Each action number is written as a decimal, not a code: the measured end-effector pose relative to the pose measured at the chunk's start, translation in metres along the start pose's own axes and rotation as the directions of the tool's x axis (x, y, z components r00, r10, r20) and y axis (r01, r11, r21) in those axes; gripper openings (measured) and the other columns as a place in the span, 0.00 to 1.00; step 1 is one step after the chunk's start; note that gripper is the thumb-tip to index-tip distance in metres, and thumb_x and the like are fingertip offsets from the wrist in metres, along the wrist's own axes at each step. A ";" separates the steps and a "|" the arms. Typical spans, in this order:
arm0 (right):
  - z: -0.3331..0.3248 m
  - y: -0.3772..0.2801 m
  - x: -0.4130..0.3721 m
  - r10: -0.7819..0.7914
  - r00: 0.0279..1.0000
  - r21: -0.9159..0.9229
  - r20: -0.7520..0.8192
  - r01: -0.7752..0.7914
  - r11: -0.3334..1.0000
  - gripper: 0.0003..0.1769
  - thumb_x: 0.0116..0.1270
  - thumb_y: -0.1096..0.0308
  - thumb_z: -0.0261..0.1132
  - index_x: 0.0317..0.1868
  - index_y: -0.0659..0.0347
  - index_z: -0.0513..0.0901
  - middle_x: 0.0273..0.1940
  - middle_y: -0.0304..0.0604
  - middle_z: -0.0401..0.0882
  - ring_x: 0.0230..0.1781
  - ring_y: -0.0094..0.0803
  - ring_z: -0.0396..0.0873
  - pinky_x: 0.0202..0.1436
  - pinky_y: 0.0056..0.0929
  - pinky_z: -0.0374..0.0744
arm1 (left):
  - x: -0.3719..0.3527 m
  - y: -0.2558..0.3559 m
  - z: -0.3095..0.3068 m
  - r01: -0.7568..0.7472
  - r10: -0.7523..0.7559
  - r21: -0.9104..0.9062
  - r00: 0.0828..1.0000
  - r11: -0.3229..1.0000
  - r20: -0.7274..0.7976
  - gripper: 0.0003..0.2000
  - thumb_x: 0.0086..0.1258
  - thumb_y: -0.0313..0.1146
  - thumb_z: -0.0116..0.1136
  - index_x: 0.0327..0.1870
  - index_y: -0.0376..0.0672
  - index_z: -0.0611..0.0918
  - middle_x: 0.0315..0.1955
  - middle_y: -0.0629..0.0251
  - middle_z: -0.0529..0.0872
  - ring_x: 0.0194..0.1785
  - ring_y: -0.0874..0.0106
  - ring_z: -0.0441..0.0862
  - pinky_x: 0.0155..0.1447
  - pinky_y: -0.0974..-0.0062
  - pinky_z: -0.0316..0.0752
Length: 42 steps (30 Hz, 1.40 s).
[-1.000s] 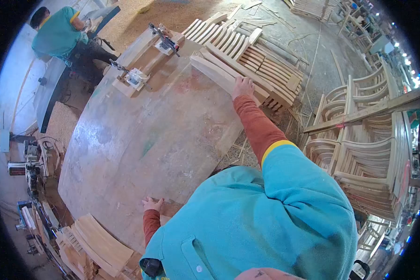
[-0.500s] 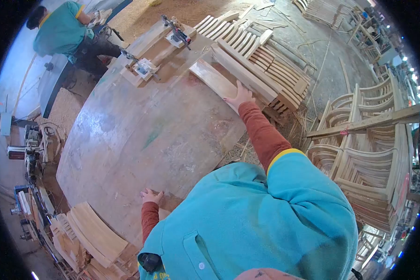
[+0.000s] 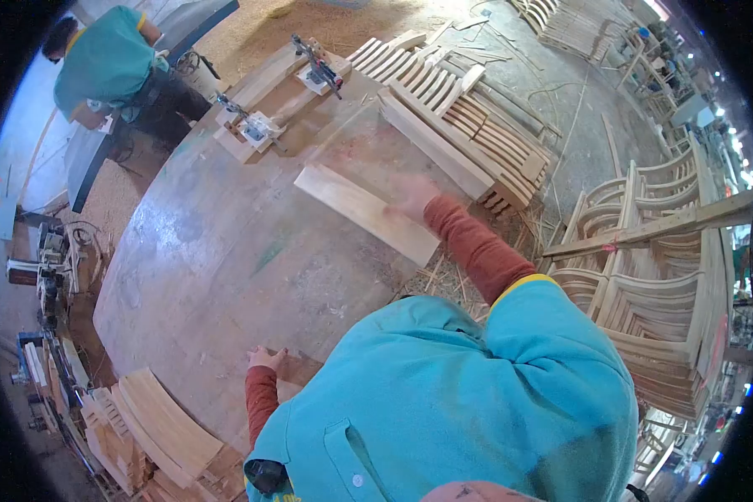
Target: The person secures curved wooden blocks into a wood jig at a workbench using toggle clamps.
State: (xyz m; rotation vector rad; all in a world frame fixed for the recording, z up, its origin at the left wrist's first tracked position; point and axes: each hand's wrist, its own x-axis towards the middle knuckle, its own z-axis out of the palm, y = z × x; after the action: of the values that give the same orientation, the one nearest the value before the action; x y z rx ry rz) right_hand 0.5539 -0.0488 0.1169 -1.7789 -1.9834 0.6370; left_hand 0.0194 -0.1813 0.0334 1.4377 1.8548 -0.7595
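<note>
A flat pale wooden board lies aslant on the large worn worktable. My right hand is at the board's far long edge, toward the stacked wood. Motion smears its fingers, so their grip on the board cannot be made out. Near the table's front edge, my left hand rests low over the surface with its fingers apart and nothing in them.
Two clamps sit on wooden pieces at the table's far end. Slatted wooden parts and beams are stacked at the right, chair frames beyond. Curved boards lie at lower left. A co-worker bends over another bench.
The board has moved left across the table, away from the stacked beams, and my right hand has shifted left with it. My left hand has hardly moved. The co-worker's arm has changed position.
</note>
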 end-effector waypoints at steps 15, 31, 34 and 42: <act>-0.054 0.116 0.079 0.694 0.697 -0.373 -0.181 -0.702 0.607 0.31 0.47 0.46 0.72 0.53 0.48 0.79 0.59 0.43 0.67 0.62 0.42 0.65 0.60 0.52 0.68 | 0.000 -0.006 0.011 0.007 -0.008 -0.010 0.999 1.000 -0.054 0.50 0.52 0.66 0.57 0.67 0.31 0.59 0.65 0.29 0.52 0.70 0.42 0.50 0.70 0.60 0.55; -0.044 0.079 0.050 0.575 0.806 -0.490 -0.139 -0.561 0.667 0.22 0.53 0.51 0.64 0.47 0.50 0.82 0.56 0.45 0.68 0.59 0.44 0.66 0.58 0.51 0.68 | 0.009 -0.001 0.009 0.014 -0.014 -0.014 1.000 1.000 -0.027 0.46 0.50 0.64 0.58 0.62 0.33 0.67 0.63 0.32 0.58 0.67 0.42 0.58 0.67 0.60 0.61; -0.028 0.066 0.054 0.463 0.848 -0.520 -0.260 -0.526 0.673 0.25 0.54 0.57 0.64 0.54 0.54 0.75 0.55 0.51 0.68 0.57 0.49 0.67 0.57 0.48 0.70 | -0.017 0.009 -0.004 0.037 -0.044 -0.138 0.998 0.990 -0.041 0.43 0.51 0.63 0.58 0.60 0.34 0.70 0.61 0.35 0.62 0.66 0.43 0.59 0.67 0.59 0.61; 0.094 -0.037 -0.003 -0.228 0.966 -0.340 -0.121 0.176 0.924 0.42 0.52 0.54 0.66 0.68 0.45 0.60 0.66 0.53 0.57 0.63 0.54 0.59 0.64 0.52 0.61 | -0.040 0.026 -0.014 0.202 -0.218 -0.187 0.974 0.961 -0.067 0.50 0.51 0.66 0.55 0.66 0.31 0.61 0.66 0.37 0.52 0.69 0.44 0.50 0.72 0.57 0.49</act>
State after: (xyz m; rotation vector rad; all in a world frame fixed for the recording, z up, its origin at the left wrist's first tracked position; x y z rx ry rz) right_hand 0.4707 -0.0614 0.0617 -1.7045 -2.2194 0.0975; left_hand 0.0501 -0.1882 0.0721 1.1896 2.1098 -0.6190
